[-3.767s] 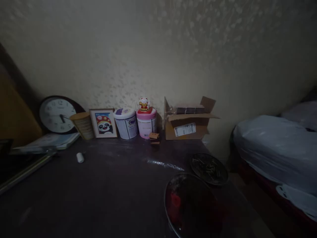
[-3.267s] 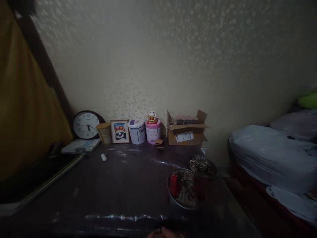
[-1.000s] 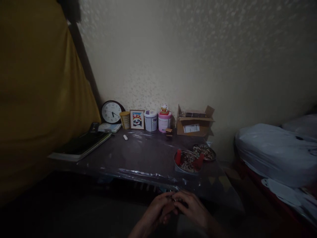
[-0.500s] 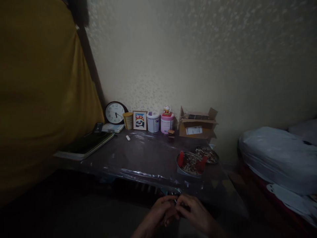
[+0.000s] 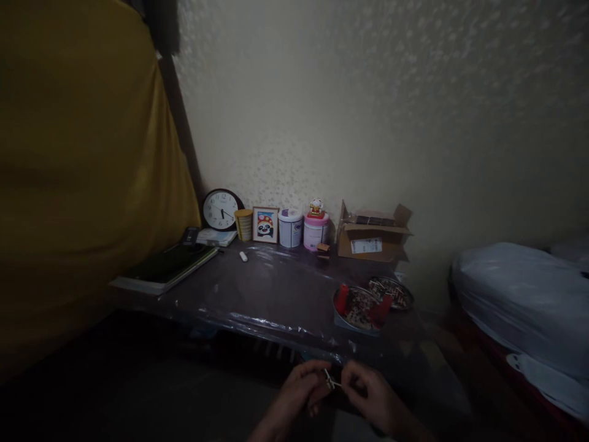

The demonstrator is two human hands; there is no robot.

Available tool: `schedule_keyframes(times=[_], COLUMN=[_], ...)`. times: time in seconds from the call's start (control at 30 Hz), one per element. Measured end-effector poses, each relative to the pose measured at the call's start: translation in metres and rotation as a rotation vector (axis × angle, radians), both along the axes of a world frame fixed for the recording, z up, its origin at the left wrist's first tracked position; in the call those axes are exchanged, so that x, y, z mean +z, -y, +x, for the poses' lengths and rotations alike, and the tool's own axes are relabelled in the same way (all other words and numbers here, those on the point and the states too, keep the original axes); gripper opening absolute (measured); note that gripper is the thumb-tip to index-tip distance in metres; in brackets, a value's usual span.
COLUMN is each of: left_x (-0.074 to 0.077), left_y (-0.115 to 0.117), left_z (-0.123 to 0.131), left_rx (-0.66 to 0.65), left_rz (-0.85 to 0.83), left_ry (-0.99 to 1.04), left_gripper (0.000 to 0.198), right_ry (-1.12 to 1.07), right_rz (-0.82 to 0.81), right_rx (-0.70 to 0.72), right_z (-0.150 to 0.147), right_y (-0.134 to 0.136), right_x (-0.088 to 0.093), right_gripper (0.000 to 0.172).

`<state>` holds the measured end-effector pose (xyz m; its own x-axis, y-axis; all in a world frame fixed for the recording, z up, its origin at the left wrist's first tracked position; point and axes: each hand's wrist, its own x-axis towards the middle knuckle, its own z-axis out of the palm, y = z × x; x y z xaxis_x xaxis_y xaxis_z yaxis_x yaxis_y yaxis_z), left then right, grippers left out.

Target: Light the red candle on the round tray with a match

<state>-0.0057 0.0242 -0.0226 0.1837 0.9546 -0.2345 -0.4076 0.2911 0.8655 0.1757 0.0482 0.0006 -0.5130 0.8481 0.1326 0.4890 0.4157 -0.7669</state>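
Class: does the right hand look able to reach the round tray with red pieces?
Probably yes: nothing visible stands between the right hand and the round tray, though that hand pinches a pale stick.

Left hand (image 5: pixel 301 388) holding pale sticks (image 5: pixel 329 380); right hand (image 5: pixel 370 393) pinching one; table (image 5: pixel 257 288) beyond.

– What can you read there?
– You have 12 and 6 on your round, dark-rimmed clock (image 5: pixel 221 209); the white paper label (image 5: pixel 367 246) on your brown cardboard box (image 5: pixel 389 245) is too blurred.

It's gloomy in here, the wall (image 5: pixel 285 123) palest toward its middle, glare streaking the front edge of the table (image 5: pixel 276 291), near-black shadow underneath.
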Motion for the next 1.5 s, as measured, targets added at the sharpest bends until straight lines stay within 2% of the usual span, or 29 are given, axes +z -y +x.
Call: schedule_keyframes(times=[0.13,0.3,0.43,0.6,0.77,0.87,1.23,1.37,1.5], left_x=[0.008,0.017,0.018,0.018,0.018,0.018,0.028,0.028,0.029], left_y=[-0.001,0.003,0.003,-0.002,-0.002,-0.001,-0.001,0.000,0.001], left_z=[-0.002,-0.002,-0.004,-0.004,-0.002,-0.002,-0.002,-0.002,-0.005], left_rx=[0.048,0.120,0.166,0.230,0.253,0.270,0.390,0.397,0.345], left_rz=[0.020,0.081,0.108,0.107,0.101,0.102,0.085,0.084,0.053], left_ry=[0.051,0.137,0.168,0.173,0.184,0.201,0.193,0.195,0.245], left_gripper=[0.035,0.028,0.022,0.024,0.030,0.029,0.034,0.031,0.026], right_ry=[-0.125,-0.182,-0.236,-0.268,-0.342,-0.363,-0.600,-0.661,-0.690], right_rz=[-0.068,-0.020,-0.066,-0.128,-0.082,-0.128,-0.264,-0.288,-0.219], right_rx=[-0.069,-0.056,-0.099,-0.155,-0.112,-0.136,-0.243,-0.326,-0.401], right_z=[0.002,-0.007,-0.015,-0.023,-0.029,-0.030,-0.044,-0.047,-0.047], right_y=[-0.004,-0.002,-0.001,-0.001,0.002,0.002,0.004,0.004,0.002], right_x=[0.005,0.015,0.011,0.009,0.015,0.013,0.011,0.006,0.008], right_gripper=[0.015,0.025,0.028,0.033,0.032,0.030,0.032,0.033,0.030])
